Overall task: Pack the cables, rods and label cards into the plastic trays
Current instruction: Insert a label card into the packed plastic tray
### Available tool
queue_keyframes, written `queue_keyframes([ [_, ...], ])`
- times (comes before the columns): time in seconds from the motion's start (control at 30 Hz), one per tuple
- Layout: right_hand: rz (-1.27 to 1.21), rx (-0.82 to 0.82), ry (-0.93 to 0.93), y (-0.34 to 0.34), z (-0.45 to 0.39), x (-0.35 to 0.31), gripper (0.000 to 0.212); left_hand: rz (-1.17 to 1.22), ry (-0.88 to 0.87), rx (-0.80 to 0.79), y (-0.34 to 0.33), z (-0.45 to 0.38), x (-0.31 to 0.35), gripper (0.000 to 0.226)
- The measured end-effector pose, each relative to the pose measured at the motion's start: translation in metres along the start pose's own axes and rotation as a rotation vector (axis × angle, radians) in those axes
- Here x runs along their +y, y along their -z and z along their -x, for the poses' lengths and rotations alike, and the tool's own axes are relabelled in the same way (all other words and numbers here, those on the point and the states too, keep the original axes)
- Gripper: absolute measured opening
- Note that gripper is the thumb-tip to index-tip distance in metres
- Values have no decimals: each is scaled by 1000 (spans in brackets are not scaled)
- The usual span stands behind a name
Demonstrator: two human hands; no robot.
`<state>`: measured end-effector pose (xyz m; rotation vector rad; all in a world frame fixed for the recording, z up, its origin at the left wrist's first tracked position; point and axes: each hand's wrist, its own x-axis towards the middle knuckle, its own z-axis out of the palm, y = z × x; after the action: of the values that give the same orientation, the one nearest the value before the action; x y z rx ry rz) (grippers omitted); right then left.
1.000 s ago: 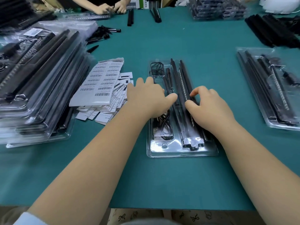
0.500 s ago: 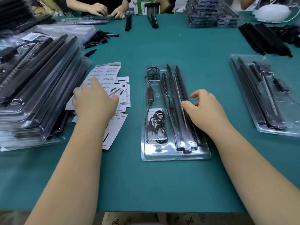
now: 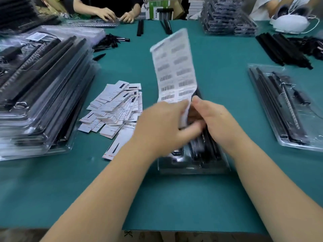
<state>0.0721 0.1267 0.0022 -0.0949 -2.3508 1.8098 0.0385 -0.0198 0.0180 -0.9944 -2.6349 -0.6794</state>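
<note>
Over the teal table mat (image 3: pixel 174 198), both hands, left (image 3: pixel 162 126) and right (image 3: pixel 215 119), pinch a white barcode label sheet (image 3: pixel 174 67) upright above the clear plastic tray (image 3: pixel 192 167).

1. Packing line in a small factory/workshop: long green work table (image 3: pixel 218 55).
2. Stack of filled clear trays (image 3: pixel 40 95), heap of label cards (image 3: pixel 115 109), loose black rods (image 3: pixel 283 48).
3. Another worker's hands (image 3: pixel 106 13) packing across the table.

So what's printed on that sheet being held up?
Rows of black barcodes on a white sheet, seen from the head view.
</note>
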Motion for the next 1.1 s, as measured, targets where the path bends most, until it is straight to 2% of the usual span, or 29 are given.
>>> queue_keyframes([
  [0.07,-37,103,-31,3,-2,1,24,197,-135,-89,-2,0,1,25],
  [0.1,-84,139,-48,6,-2,1,15,316,-140,-69,-3,-1,-1,21],
  [0.13,-124,152,-56,9,-3,1,15,391,-97,-17,-5,-1,-5,27],
  [0.23,-242,147,-43,15,-5,0,24,416,272,96,-7,-6,-19,61],
  [0.3,-360,127,-1,16,-5,0,25,729,541,54,-1,-9,-22,74],
  [0.33,-408,121,30,17,-5,0,25,966,616,17,2,-10,-24,68],
  [0.4,-415,153,73,16,-4,-1,22,1399,658,-54,4,-10,-28,37],
  [0.47,-324,232,64,14,-3,-1,13,1627,598,-78,5,-8,-27,23],
  [0.53,-267,295,-1,12,-3,2,9,1639,510,-63,4,-7,-24,14],
  [0.6,-190,343,-100,12,-4,4,14,1556,473,-61,2,-7,-20,19],
  [0.67,-14,431,-139,16,-6,8,34,1484,485,-41,0,-6,-18,21],
  [0.73,199,497,1,17,-3,6,49,1449,500,-18,-3,-6,-20,6],
  [0.77,289,492,127,15,0,2,47,1435,518,-14,-3,-7,-20,1],
  [0.87,477,373,433,6,5,-2,32,1397,603,-38,-4,-8,-18,6],
  [0.93,536,314,526,0,5,-1,29,1353,621,-60,-3,-8,-17,13],
  [1.1,584,388,673,1,4,-1,20,1345,592,-108,-1,-7,-18,25],
])
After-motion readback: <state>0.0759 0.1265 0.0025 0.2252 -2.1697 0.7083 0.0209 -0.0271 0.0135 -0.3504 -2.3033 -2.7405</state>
